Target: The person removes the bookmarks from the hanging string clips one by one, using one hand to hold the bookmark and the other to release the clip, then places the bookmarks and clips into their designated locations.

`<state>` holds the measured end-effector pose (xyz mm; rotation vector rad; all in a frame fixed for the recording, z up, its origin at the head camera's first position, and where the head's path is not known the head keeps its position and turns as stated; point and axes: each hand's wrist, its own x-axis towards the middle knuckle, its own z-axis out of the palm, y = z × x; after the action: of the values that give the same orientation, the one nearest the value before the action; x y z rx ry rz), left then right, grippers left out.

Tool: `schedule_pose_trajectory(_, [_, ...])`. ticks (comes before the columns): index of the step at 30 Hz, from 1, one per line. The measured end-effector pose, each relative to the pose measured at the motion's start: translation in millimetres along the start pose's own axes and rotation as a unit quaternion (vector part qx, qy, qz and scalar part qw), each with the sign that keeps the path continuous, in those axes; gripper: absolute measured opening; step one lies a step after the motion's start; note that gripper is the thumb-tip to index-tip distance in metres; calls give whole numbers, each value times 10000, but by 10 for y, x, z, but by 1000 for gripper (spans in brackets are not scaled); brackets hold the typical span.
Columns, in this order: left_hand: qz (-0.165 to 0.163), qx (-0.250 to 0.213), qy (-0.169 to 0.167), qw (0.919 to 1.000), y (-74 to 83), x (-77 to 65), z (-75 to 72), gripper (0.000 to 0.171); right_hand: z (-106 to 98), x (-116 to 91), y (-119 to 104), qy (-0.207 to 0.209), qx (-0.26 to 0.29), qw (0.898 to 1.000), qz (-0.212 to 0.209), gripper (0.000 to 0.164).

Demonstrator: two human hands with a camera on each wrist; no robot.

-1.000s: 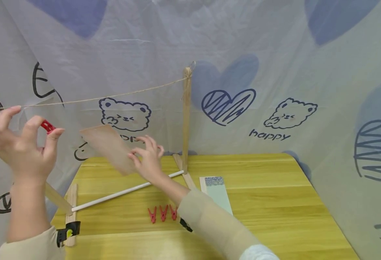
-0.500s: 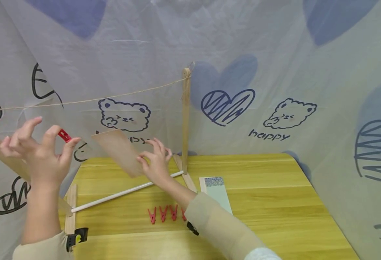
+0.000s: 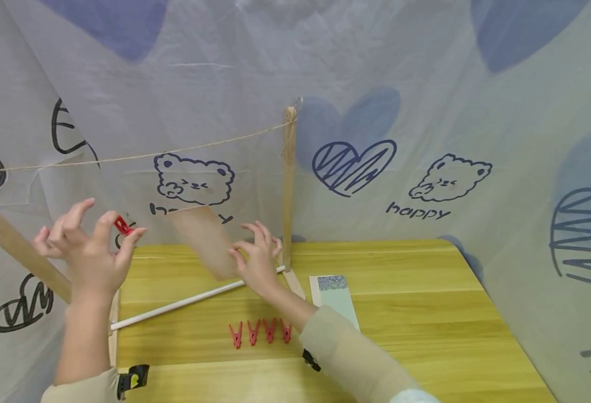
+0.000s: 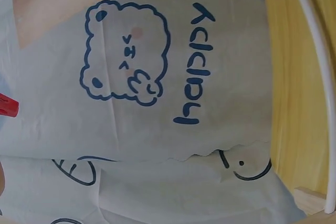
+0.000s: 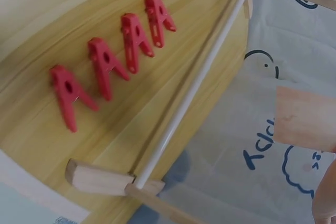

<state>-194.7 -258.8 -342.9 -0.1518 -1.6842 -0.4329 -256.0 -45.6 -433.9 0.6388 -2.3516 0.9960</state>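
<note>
My left hand is raised in front of the left post and pinches a red clothespin between thumb and index finger; the other fingers are spread. The clothespin also shows at the edge of the left wrist view. My right hand pinches the right edge of a thin brown sheet of paper, which tilts down toward that hand. In the right wrist view part of the paper shows at the right. A gap lies between the paper and the clothespin. A thin string runs above both hands in the head view.
The string is tied to a wooden post at the back; another post slants at left. A white rod joins their feet. Several red clothespins lie in a row on the wooden table. A pale green patterned sheet lies right.
Both hands have moved right and a little down, carrying the clothespin and the paper. The rightmost clothespin on the table has come out from behind the right arm.
</note>
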Motion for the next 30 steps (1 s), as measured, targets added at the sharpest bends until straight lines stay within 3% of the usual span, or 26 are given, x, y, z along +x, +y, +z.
schedule_pose_trajectory(9, [45,123,-347,9993,-40,-183,58,58,-107,-47,171,69,115,9999,52,18])
schedule_pose_trajectory(18, [240,226,-466,9984,7,-325,131,56,-175,-118,325,183,378,9986,329,16])
schedule_pose_trajectory(26, [290,293,-544,9977,-36,-457,173,55,-242,-184,429,442,265,9983,288,15])
schedule_pose_trajectory(30, [302,324,-754,9962,-55,-524,186,57,-300,-225,479,439,300,9979,377,15])
